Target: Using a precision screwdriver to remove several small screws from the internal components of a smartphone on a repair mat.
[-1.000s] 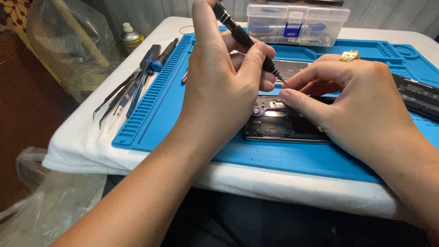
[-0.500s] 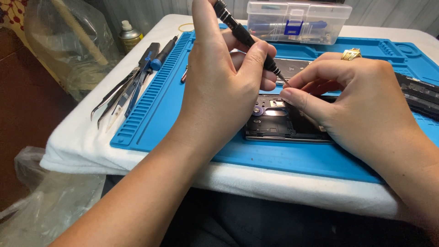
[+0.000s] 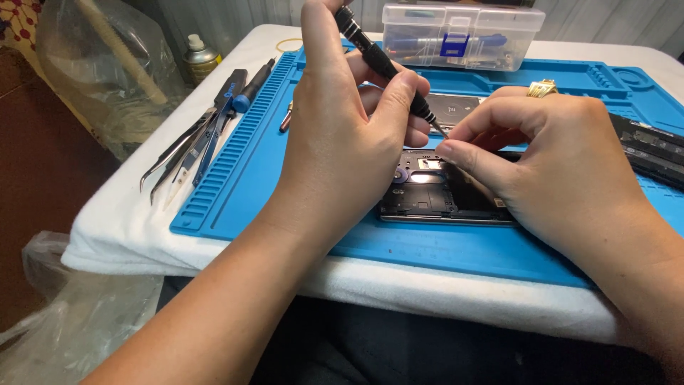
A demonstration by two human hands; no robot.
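Observation:
An opened phone (image 3: 427,194) lies back-up on a blue work mat (image 3: 271,164), its dark insides exposed. My left hand (image 3: 349,135) grips a thin black screwdriver (image 3: 377,57), tilted, with its tip down near the phone's upper edge. My right hand (image 3: 556,171) rests on the phone's right side, a gold ring (image 3: 541,88) on one finger. Its thumb and forefinger pinch together right at the screwdriver's tip; whatever is between them is too small to see.
Tweezers (image 3: 178,153) and a blue-handled driver (image 3: 251,87) lie at the mat's left edge on white cloth. A clear plastic parts box (image 3: 463,27) stands at the back. Dark phone parts (image 3: 652,146) lie at the right. A small can (image 3: 201,58) and plastic bags (image 3: 107,71) are at the left.
Both hands stay in place on the phone. The view has shifted very slightly; the screwdriver keeps its tilt and position.

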